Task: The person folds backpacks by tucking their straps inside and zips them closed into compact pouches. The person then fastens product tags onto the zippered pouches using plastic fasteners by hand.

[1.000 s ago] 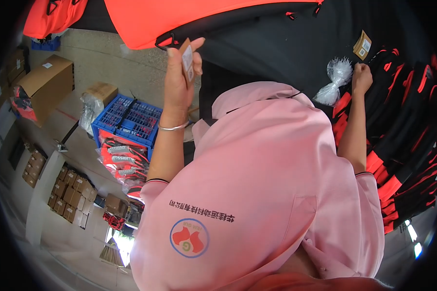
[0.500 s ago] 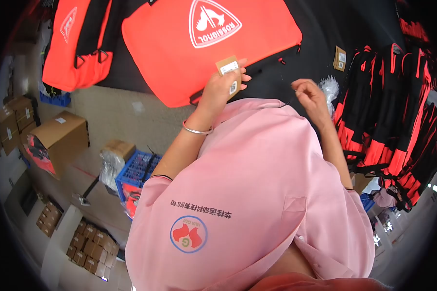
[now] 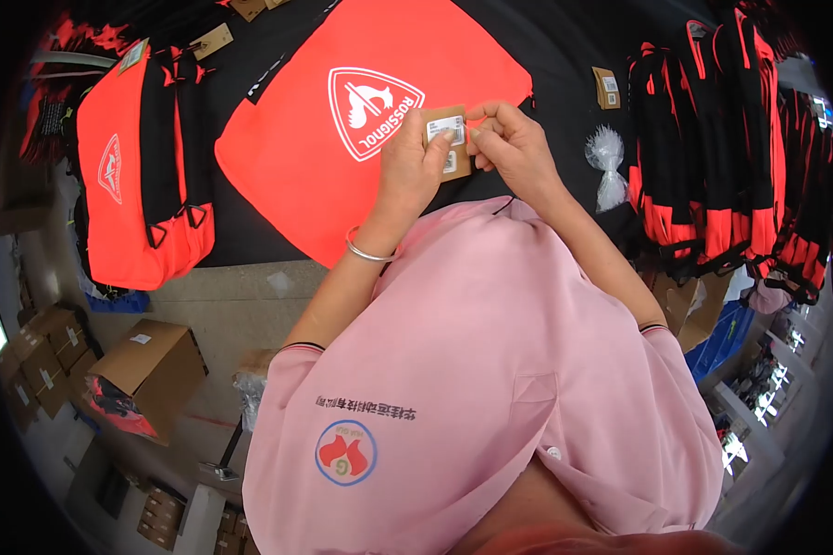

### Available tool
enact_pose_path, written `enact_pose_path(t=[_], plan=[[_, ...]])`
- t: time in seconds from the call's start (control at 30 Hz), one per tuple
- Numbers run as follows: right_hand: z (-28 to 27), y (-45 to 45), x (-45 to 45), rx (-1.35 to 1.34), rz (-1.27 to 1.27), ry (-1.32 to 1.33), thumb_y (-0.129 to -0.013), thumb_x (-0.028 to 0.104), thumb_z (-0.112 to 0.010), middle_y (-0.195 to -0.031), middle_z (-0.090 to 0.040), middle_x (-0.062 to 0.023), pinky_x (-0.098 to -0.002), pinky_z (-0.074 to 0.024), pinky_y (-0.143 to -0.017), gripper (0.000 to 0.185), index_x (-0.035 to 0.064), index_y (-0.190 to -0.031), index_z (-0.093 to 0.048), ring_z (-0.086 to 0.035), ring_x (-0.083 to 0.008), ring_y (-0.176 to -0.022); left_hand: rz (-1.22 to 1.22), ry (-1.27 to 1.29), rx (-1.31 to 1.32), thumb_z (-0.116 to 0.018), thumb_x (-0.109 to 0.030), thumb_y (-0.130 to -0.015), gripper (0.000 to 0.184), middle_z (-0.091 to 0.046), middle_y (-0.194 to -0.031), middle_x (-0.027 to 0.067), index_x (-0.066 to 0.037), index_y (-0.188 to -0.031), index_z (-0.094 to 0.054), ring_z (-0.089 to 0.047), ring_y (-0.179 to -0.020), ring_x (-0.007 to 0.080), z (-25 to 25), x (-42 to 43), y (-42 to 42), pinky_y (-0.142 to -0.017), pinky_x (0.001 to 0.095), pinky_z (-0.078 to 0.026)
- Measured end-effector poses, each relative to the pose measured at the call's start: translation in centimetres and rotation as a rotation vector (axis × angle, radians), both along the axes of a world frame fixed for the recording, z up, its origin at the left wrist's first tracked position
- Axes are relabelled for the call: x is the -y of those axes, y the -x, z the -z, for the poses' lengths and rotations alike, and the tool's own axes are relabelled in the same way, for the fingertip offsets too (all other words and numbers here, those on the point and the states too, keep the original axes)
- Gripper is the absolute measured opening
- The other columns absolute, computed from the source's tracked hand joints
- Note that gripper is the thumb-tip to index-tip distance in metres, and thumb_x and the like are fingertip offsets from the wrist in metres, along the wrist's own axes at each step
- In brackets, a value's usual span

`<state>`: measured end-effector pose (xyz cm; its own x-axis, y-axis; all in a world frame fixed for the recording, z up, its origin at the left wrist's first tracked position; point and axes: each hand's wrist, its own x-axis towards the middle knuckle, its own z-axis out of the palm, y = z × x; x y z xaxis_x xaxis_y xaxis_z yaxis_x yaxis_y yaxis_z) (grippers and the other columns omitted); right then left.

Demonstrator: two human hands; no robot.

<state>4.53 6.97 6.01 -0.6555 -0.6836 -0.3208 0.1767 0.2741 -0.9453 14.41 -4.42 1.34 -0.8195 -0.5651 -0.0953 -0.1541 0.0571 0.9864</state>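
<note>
My left hand [image 3: 415, 166] is closed on a brown cardboard hang tag [image 3: 449, 171] with white barcode stickers, thumb across its face. My right hand [image 3: 516, 153] pinches at the tag's right edge. What sits between its fingertips is too small to make out. Behind both hands a bright red Rossignol bag [image 3: 296, 153] with a white logo lies on the black-covered table [image 3: 565, 55]. To the right lie a bundle of thin clear plastic strands [image 3: 607, 166] and more brown tags [image 3: 605, 88].
At the left a second red and black bag [image 3: 116, 194] lies at the table edge. Several black and red bags [image 3: 703, 148] stand in a row on the right. An open carton [image 3: 153, 375] sits on the floor at the left, with stacked boxes [image 3: 51, 351] beyond.
My right hand has moved left from near the strands to meet the tag in my left hand. The head view has shifted, and the red bag appears turned.
</note>
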Motion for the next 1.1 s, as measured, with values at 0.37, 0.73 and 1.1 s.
enact_pose_path(t=[0.37,0.73,1.1], plan=[[1.8,2.3,-0.1,-0.123,-0.025,-0.046,-0.081,0.004,-0.051,-0.067,-0.058,-0.0022,-0.0212,-0.0462,-0.055,0.021,-0.0008,-0.100,-0.055,-0.054,-0.0063,-0.058,-0.026,0.179,-0.043,-0.054,-0.002,-0.082,0.014,-0.062,-0.081,0.0111,0.001,-0.095,-0.052,-0.061,-0.069,0.0162,-0.1,-1.7,1.9,-0.060,0.0302,-0.049],[3.7,3.1,-1.1,-0.078,-0.073,0.034,-0.079,0.002,-0.051,-0.062,-0.055,-0.0007,-0.0218,-0.0469,-0.055,0.017,-0.0003,-0.094,-0.057,-0.053,-0.0056,-0.057,0.010,0.381,0.086,-0.062,-0.002,-0.081,0.011,-0.063,-0.068,0.0094,0.000,-0.089,-0.055,-0.064,-0.061,0.0171,-0.2,-2.8,1.8,-0.054,0.0275,-0.050],[4.5,3.2,-3.4,0.070,-0.154,0.112,-0.080,0.001,-0.051,-0.064,-0.057,-0.0008,-0.0219,-0.0470,-0.057,0.006,0.0011,-0.084,-0.055,-0.054,-0.0057,-0.058,-0.155,-0.740,-0.007,-0.061,-0.014,-0.087,0.017,-0.061,-0.075,0.0019,0.001,-0.094,-0.061,-0.055,-0.066,0.0064,-0.5,-3.6,1.4,-0.057,0.0221,-0.044]])
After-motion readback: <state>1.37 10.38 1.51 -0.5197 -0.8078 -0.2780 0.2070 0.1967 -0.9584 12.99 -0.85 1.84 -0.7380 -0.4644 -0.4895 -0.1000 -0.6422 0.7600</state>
